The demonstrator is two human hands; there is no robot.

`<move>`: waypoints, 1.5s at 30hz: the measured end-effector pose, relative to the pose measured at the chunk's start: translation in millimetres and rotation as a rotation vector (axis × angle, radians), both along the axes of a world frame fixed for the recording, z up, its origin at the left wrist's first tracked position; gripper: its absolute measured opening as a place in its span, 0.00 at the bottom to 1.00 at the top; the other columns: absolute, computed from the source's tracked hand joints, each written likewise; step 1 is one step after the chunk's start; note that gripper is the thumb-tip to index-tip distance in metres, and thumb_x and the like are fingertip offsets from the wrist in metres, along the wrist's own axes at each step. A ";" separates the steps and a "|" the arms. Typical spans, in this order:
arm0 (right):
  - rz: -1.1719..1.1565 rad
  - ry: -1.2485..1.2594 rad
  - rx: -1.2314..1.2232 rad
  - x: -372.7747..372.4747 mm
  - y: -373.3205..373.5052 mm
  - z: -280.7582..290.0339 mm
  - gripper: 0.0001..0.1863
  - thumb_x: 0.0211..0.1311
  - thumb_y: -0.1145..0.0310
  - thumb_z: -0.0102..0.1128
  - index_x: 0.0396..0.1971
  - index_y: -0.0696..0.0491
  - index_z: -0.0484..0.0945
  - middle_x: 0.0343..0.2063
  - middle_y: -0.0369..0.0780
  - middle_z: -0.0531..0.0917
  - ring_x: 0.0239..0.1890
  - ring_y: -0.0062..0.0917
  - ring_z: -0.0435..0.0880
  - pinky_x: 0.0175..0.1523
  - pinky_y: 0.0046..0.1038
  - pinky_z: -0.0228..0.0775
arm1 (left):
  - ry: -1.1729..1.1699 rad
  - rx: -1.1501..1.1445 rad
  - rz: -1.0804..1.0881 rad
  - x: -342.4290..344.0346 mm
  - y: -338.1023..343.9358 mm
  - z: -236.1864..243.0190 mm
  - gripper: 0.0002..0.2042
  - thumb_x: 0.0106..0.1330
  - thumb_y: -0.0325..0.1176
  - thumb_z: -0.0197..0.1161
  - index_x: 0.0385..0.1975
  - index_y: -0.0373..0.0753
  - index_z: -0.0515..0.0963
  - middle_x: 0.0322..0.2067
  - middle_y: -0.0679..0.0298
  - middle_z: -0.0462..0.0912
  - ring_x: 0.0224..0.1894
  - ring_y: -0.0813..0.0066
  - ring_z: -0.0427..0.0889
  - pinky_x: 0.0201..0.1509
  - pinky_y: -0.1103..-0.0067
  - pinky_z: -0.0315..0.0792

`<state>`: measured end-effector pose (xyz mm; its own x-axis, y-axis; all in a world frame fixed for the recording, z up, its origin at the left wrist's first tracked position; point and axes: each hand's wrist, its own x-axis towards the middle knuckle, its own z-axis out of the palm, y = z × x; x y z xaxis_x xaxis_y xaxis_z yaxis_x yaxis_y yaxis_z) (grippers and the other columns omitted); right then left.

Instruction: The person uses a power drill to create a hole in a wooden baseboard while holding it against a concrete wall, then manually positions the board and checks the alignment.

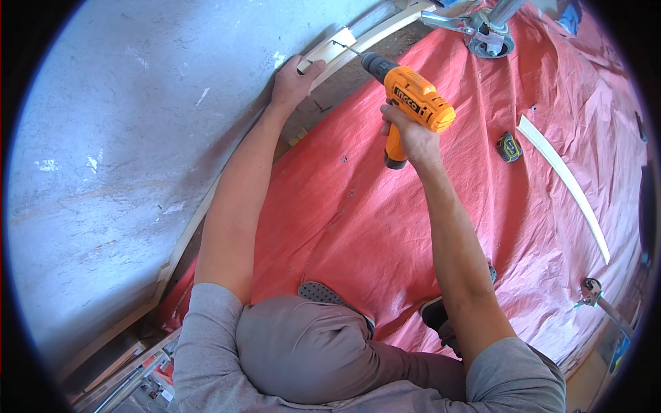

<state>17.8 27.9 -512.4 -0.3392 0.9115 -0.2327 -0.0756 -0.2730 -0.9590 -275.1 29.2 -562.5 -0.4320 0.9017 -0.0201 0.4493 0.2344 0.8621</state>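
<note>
My right hand (415,138) is wrapped round the handle of an orange and black cordless drill (416,96). The thin bit in its chuck points up and left, its tip at a short pale strip (330,49) set along the foot of the wall. Whether the tip has entered the strip cannot be made out. My left hand (295,84) grips the near end of that strip, thumb on one side and fingers on the wall side. A longer pale strip (375,34) runs close beside it.
A bluish-grey wall (131,131) rises on the left. Wrinkled red sheeting (330,213) covers the floor. On it lie a yellow and black tape measure (509,147) and a long white strip (568,182). Metal stand feet (490,43) stand at the far right; another metal pole (609,306) is nearer.
</note>
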 end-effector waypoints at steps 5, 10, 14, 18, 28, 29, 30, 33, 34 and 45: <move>-0.020 0.059 -0.014 -8.8 -1.9 2.9 0.12 0.63 0.71 0.71 0.43 0.58 0.81 0.27 0.37 0.84 0.25 0.23 0.85 0.32 0.28 0.79 | 0.012 -0.043 0.044 -0.4 4.3 1.2 0.30 0.72 0.58 0.68 0.46 0.29 0.82 0.24 0.56 0.85 0.19 0.71 0.83 0.22 0.72 0.76; -0.013 0.075 -0.030 -13.1 -4.2 6.8 0.10 0.65 0.73 0.68 0.43 0.59 0.81 0.25 0.38 0.83 0.24 0.22 0.84 0.32 0.27 0.78 | 0.027 -0.068 0.069 1.9 4.0 1.5 0.30 0.72 0.59 0.67 0.45 0.29 0.83 0.26 0.54 0.86 0.20 0.68 0.86 0.25 0.73 0.78; -0.020 0.035 -0.039 -7.0 -7.5 5.4 0.09 0.65 0.74 0.68 0.42 0.59 0.81 0.24 0.37 0.83 0.24 0.23 0.84 0.32 0.27 0.77 | -0.026 -0.193 0.049 -2.3 5.2 -5.6 0.30 0.71 0.60 0.68 0.45 0.31 0.83 0.31 0.52 0.88 0.21 0.69 0.88 0.26 0.74 0.79; -0.010 0.021 -0.044 -6.4 -9.1 -8.3 0.08 0.65 0.73 0.68 0.41 0.59 0.81 0.24 0.37 0.83 0.24 0.23 0.84 0.32 0.27 0.77 | 0.359 -0.264 -0.015 1.9 2.9 -32.3 0.35 0.70 0.64 0.65 0.51 0.30 0.82 0.41 0.42 0.89 0.47 0.51 0.90 0.52 0.62 0.81; -0.018 -0.078 -0.071 19.1 -8.0 -22.0 0.08 0.64 0.72 0.67 0.40 0.58 0.81 0.24 0.37 0.83 0.23 0.24 0.84 0.30 0.28 0.78 | 0.532 -0.162 -0.044 23.4 0.2 -36.2 0.31 0.68 0.44 0.71 0.66 0.35 0.71 0.55 0.38 0.83 0.57 0.39 0.84 0.61 0.54 0.77; -0.017 -0.085 -0.081 24.0 -7.6 -24.6 0.08 0.64 0.72 0.67 0.40 0.58 0.81 0.24 0.37 0.83 0.23 0.24 0.84 0.30 0.28 0.79 | 0.579 -0.166 -0.043 30.1 -2.3 -31.7 0.31 0.68 0.42 0.71 0.67 0.36 0.69 0.56 0.39 0.82 0.58 0.38 0.83 0.61 0.53 0.77; -0.015 -0.091 -0.092 29.5 -7.7 -27.0 0.08 0.64 0.72 0.67 0.40 0.58 0.81 0.24 0.37 0.83 0.23 0.24 0.84 0.30 0.28 0.79 | 0.625 -0.170 -0.043 36.6 -4.0 -26.8 0.32 0.67 0.39 0.71 0.68 0.38 0.68 0.58 0.40 0.82 0.58 0.37 0.83 0.61 0.52 0.77; -0.021 -0.065 -0.124 39.3 -5.7 -34.4 0.08 0.64 0.72 0.67 0.41 0.58 0.81 0.24 0.38 0.83 0.22 0.24 0.84 0.30 0.29 0.79 | 0.866 -0.070 -0.090 45.0 -3.4 -16.6 0.29 0.68 0.38 0.70 0.68 0.38 0.71 0.58 0.43 0.82 0.56 0.40 0.84 0.61 0.53 0.77; -0.024 -0.056 -0.133 41.3 -4.7 -35.1 0.08 0.64 0.72 0.67 0.41 0.58 0.81 0.24 0.38 0.83 0.22 0.24 0.84 0.30 0.29 0.79 | 0.893 -0.036 -0.128 44.9 -0.9 -11.1 0.27 0.69 0.37 0.69 0.66 0.38 0.73 0.57 0.44 0.83 0.53 0.40 0.85 0.60 0.54 0.78; -0.113 0.015 -0.219 53.3 -8.7 -43.8 0.08 0.63 0.73 0.68 0.40 0.58 0.81 0.24 0.38 0.83 0.22 0.24 0.83 0.29 0.29 0.78 | -0.147 -0.505 0.082 97.0 88.9 -39.1 0.19 0.78 0.43 0.62 0.42 0.27 0.85 0.35 0.53 0.89 0.30 0.63 0.89 0.29 0.69 0.83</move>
